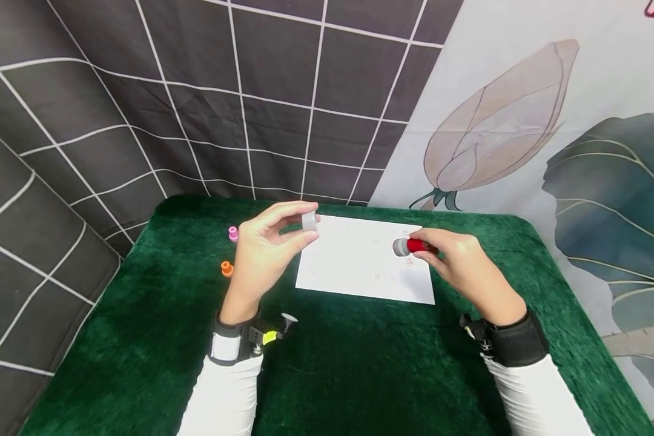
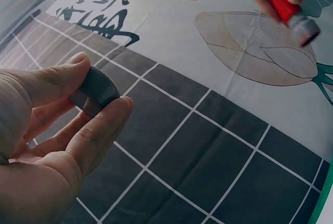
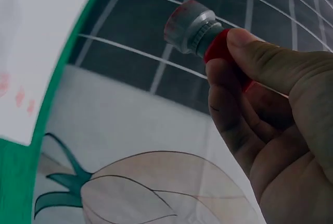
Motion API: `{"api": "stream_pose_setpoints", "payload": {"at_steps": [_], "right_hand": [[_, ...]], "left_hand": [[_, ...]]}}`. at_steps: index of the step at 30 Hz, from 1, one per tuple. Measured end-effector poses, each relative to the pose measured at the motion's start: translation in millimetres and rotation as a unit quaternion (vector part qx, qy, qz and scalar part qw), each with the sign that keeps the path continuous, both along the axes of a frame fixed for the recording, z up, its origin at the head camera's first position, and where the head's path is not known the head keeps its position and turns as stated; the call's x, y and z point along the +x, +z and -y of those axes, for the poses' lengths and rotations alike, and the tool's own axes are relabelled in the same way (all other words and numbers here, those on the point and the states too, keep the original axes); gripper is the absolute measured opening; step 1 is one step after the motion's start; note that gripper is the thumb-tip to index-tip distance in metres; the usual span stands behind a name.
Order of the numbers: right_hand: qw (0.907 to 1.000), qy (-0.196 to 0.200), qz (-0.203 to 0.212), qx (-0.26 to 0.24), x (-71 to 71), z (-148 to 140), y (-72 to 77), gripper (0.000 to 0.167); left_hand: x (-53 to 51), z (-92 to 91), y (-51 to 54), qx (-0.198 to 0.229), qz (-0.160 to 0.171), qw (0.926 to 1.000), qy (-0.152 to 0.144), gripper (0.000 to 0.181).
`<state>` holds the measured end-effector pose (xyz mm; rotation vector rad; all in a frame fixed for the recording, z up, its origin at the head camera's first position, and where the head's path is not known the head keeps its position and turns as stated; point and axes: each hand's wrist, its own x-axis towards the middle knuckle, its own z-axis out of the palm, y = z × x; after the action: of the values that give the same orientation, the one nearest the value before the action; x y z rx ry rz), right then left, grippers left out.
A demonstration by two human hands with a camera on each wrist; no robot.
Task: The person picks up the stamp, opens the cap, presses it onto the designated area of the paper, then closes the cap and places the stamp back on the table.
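Observation:
My left hand (image 1: 261,251) pinches a grey round cap (image 1: 309,221) between thumb and fingers, raised near the left edge of a white sheet of paper (image 1: 354,260). In the left wrist view the cap (image 2: 98,89) is a short, dark grey cylinder at the fingertips. Over the paper's right side, my right hand (image 1: 460,257) grips a small stamp (image 1: 416,245) by its red handle. The stamp's grey end points left, away from the hand. In the right wrist view the stamp (image 3: 190,26) shows red traces on its end face. Faint reddish marks lie on the paper (image 3: 47,36).
Left of the left hand, a pink stamp-like piece (image 1: 233,234) and an orange one (image 1: 226,269) stand on the green cloth-covered table (image 1: 338,363). A dark gridded curtain (image 1: 272,127) and a white flower-printed cloth (image 1: 501,127) hang behind the table.

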<state>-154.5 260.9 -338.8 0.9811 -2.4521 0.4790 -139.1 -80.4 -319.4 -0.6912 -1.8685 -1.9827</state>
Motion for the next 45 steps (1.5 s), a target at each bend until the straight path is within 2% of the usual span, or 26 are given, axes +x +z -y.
{"api": "stream_pose_setpoints", "payload": {"at_steps": [3, 8, 15, 20, 25, 35, 45], "right_hand": [[0.9992, 0.016, 0.020, 0.032, -5.1, -5, -0.7, 0.032], [0.9926, 0.017, 0.080, 0.089, -14.1, -11, -3.4, 0.026], [0.9752, 0.012, 0.157, 0.156, -27.6, -13, -12.2, 0.025], [0.9613, 0.013, 0.194, 0.196, -35.5, -11, -20.6, 0.016], [0.9510, 0.021, 0.213, 0.223, -37.9, -11, -27.5, 0.008], [0.9422, 0.012, 0.235, 0.239, -35.1, -14, -38.8, 0.006], [0.9415, 0.019, 0.241, 0.235, -32.3, -16, -45.0, 0.007]], "left_hand": [[0.3, -0.7, 0.6, -0.001, 0.005, 1.0000, -0.003, 0.040], [0.5, -1.2, 1.3, 0.000, 0.006, 1.0000, -0.005, 0.039], [1.5, -0.3, 1.4, -0.006, 0.012, 0.9999, -0.005, 0.039], [2.5, 0.6, 1.8, -0.011, 0.018, 0.9998, -0.004, 0.039], [2.5, 0.8, 1.1, -0.015, 0.017, 0.9997, -0.008, 0.038], [1.4, 0.5, 1.9, -0.027, 0.025, 0.9993, -0.004, 0.040], [1.4, 0.2, 1.0, -0.031, 0.023, 0.9992, -0.002, 0.040]]}}
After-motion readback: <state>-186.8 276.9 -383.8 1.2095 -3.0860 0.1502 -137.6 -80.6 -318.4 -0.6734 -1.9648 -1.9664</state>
